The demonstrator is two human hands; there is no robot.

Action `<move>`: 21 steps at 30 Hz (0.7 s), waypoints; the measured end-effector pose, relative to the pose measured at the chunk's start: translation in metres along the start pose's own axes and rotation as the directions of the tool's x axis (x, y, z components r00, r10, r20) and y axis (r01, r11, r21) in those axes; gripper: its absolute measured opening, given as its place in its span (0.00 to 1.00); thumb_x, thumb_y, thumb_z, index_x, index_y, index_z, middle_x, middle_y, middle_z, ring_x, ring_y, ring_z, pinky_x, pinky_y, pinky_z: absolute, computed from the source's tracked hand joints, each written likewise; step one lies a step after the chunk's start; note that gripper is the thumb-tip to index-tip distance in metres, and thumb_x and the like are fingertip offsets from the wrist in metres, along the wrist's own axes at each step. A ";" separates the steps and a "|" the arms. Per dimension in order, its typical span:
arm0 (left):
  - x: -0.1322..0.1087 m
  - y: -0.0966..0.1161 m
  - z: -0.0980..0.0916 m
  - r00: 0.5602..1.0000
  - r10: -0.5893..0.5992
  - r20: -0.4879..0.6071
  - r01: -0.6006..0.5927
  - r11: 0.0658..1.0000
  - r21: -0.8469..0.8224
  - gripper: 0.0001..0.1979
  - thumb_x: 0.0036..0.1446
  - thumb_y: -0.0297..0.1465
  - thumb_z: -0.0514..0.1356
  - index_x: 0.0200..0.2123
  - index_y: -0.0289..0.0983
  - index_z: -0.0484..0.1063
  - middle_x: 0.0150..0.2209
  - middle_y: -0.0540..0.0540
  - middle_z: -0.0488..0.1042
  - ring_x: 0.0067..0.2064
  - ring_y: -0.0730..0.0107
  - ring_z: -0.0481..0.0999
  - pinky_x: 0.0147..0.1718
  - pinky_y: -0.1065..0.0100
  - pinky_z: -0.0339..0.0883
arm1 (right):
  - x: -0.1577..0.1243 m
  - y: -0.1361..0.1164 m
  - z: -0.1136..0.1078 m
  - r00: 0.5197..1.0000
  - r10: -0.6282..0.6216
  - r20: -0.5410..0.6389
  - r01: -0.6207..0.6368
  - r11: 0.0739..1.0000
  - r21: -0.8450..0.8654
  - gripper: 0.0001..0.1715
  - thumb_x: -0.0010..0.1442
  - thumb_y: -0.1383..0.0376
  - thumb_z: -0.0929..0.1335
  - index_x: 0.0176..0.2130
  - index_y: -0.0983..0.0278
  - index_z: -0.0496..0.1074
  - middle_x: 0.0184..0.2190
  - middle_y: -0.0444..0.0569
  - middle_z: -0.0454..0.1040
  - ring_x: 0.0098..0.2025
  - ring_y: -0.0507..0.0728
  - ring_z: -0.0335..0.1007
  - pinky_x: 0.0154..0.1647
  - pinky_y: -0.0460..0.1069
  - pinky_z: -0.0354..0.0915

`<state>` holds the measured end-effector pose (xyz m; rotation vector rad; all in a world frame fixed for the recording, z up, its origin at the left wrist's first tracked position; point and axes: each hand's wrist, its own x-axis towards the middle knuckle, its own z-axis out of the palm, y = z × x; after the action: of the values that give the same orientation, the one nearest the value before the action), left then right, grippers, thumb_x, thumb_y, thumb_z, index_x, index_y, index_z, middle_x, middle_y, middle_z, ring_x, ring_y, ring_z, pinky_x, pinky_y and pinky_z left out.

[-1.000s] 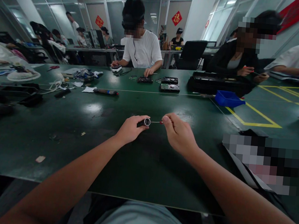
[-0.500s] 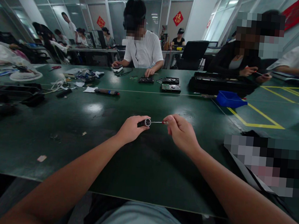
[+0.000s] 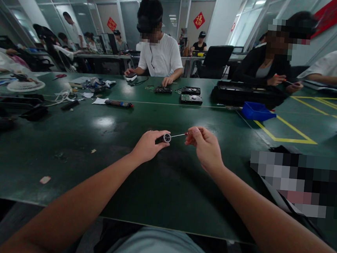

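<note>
Just above the green table (image 3: 151, 188), my left hand (image 3: 147, 145) is closed around a black cylindrical part (image 3: 166, 137) with a pale round rim, its open end turned to the right and toward me. My right hand (image 3: 206, 146) is closed on the red handle of a thin screwdriver (image 3: 178, 135). The screwdriver's metal shaft slants down to the left, and its tip is at the mouth of the cylinder. How deep the tip goes cannot be made out.
Across the table a person in a white shirt handles a hard drive (image 3: 163, 90); another drive (image 3: 191, 99) lies beside it. Right of these are a long black housing (image 3: 248, 95) and a blue bin (image 3: 258, 111). Cables and a white fan-like part (image 3: 26, 85) lie at left.
My right hand has lifted slightly, so the screwdriver's shaft is now more slanted. The cylinder stays in my left hand, almost unmoved. The whole view has shifted a little.
</note>
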<state>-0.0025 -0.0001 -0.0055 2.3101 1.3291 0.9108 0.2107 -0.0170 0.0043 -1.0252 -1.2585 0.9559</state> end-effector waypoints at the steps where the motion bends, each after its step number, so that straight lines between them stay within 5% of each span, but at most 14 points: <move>1: 0.000 0.000 0.000 1.000 0.005 -0.010 -0.005 1.000 -0.010 0.19 0.58 0.32 0.66 0.54 0.43 0.74 0.49 0.45 0.79 0.49 0.58 0.76 0.54 0.54 0.65 | 0.001 0.002 0.000 0.999 0.051 -0.018 -0.050 0.996 0.078 0.14 0.64 0.54 0.67 0.37 0.63 0.72 0.29 0.46 0.73 0.30 0.54 0.70 0.35 0.52 0.70; 5: 0.002 -0.001 -0.002 0.998 0.051 -0.039 -0.052 0.998 -0.021 0.19 0.59 0.33 0.65 0.55 0.44 0.74 0.50 0.46 0.78 0.51 0.59 0.75 0.53 0.55 0.65 | 0.008 0.003 -0.001 0.943 0.320 0.090 -0.330 0.874 0.356 0.16 0.62 0.53 0.69 0.31 0.63 0.70 0.24 0.44 0.69 0.25 0.52 0.66 0.30 0.50 0.69; 7: 0.003 -0.001 -0.002 0.997 0.064 -0.033 -0.064 0.998 0.001 0.18 0.59 0.33 0.65 0.54 0.44 0.74 0.49 0.46 0.79 0.50 0.59 0.76 0.53 0.55 0.65 | 0.009 0.002 -0.001 0.929 0.356 0.097 -0.363 0.832 0.420 0.16 0.62 0.54 0.69 0.30 0.62 0.70 0.23 0.43 0.67 0.24 0.51 0.64 0.29 0.49 0.68; 13: 0.003 0.001 -0.003 0.999 0.035 -0.014 -0.035 0.999 0.036 0.19 0.59 0.34 0.66 0.54 0.43 0.75 0.47 0.46 0.80 0.47 0.59 0.76 0.51 0.56 0.65 | 0.005 0.003 -0.001 0.991 0.112 -0.070 -0.094 0.970 0.224 0.12 0.63 0.56 0.68 0.34 0.62 0.71 0.28 0.44 0.71 0.29 0.52 0.68 0.31 0.48 0.68; 21: 0.001 0.003 -0.005 0.999 0.036 -0.009 -0.036 0.999 0.041 0.19 0.58 0.34 0.67 0.53 0.44 0.75 0.46 0.48 0.80 0.46 0.60 0.76 0.51 0.55 0.64 | 0.001 0.001 -0.003 0.996 -0.085 -0.017 0.082 0.990 -0.117 0.14 0.66 0.54 0.65 0.38 0.62 0.70 0.31 0.47 0.74 0.32 0.54 0.72 0.34 0.52 0.70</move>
<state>-0.0032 -0.0010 0.0003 2.3703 1.3255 0.9154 0.2142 -0.0160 0.0034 -1.0619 -1.3414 0.8126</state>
